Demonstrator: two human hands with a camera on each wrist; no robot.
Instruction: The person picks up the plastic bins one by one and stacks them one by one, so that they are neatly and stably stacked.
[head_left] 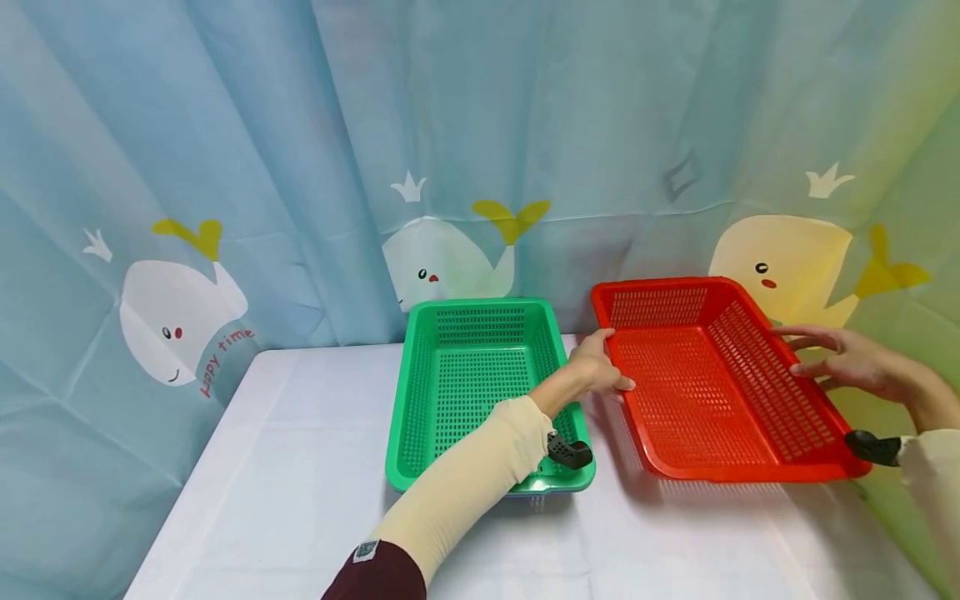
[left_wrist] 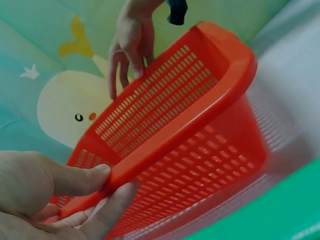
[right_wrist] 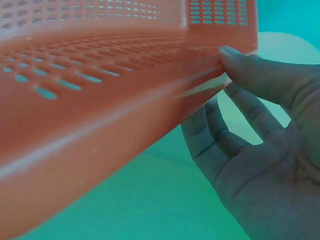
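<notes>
A red plastic basket (head_left: 671, 383) with slotted walls is on the right side of the table, and a shadow falls below it. Whether its base touches the table I cannot tell. My left hand (head_left: 596, 367) grips its left rim; the left wrist view shows thumb and fingers on either side of that rim (left_wrist: 150, 155). On the opposite side, my right hand (head_left: 862, 365) pinches the right rim, thumb on top and fingers underneath in the right wrist view. Left of the red one sits a green basket (head_left: 480, 383), partly hidden by my left forearm.
The white table (head_left: 315, 467) runs up to a blue curtain (head_left: 262, 167) printed with whales. A thin blue edge (head_left: 551, 494) shows beneath the green basket's front rim. At the right the curtain comes close to my right hand.
</notes>
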